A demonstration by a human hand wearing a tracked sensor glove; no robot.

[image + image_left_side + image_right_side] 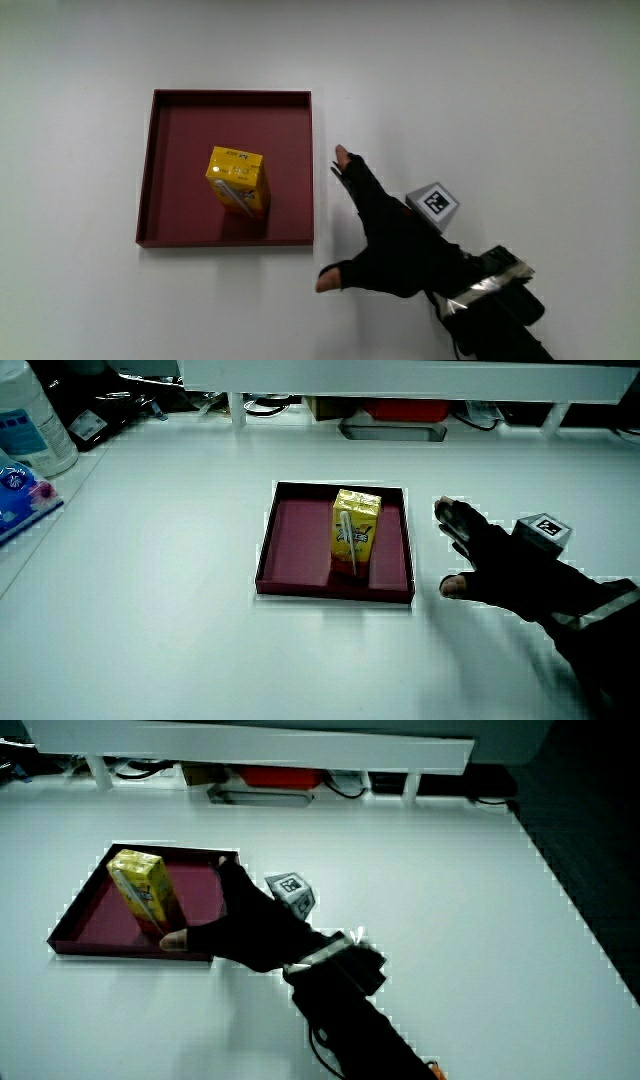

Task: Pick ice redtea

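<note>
A yellow ice red tea carton (238, 181) stands upright in a dark red square tray (182, 128) on the white table. Both side views show the carton (355, 531) (142, 892) with a straw on its front face, inside the tray (295, 532) (96, 916). The gloved hand (385, 238) is over the bare table beside the tray, with fingers and thumb spread and nothing in them. It is apart from the carton. Its patterned cube (434, 203) sits on its back. The hand (490, 565) (248, 928) shows in both side views too.
A low white partition (400, 375) runs along the table's edge farthest from the person, with boxes and cables under it. A large bottle (35, 415) and a blue packet (20, 495) stand near a corner of the table in a side view.
</note>
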